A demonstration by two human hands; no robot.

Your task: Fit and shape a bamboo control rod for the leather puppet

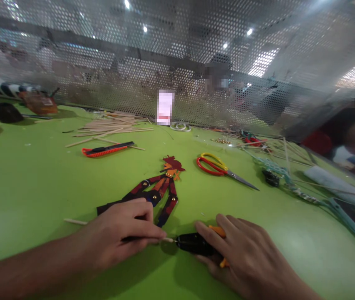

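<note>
Pinching a stick [168, 240] in left hand [127, 231], clasping pliers [194, 243] near its tip in right hand [242, 246]; facing a puppet [164, 185] beyond, already pinned, maybe not joined yet.

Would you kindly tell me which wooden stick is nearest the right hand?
The stick in the left hand, its tip at the nose of the black tool; the other sticks lie farther off on the table.

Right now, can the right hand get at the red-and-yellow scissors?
Probably yes, once freed: the right hand is wrapped round the black-and-orange pliers. The scissors lie ahead of it on the tabletop, with no other tool between.
</note>
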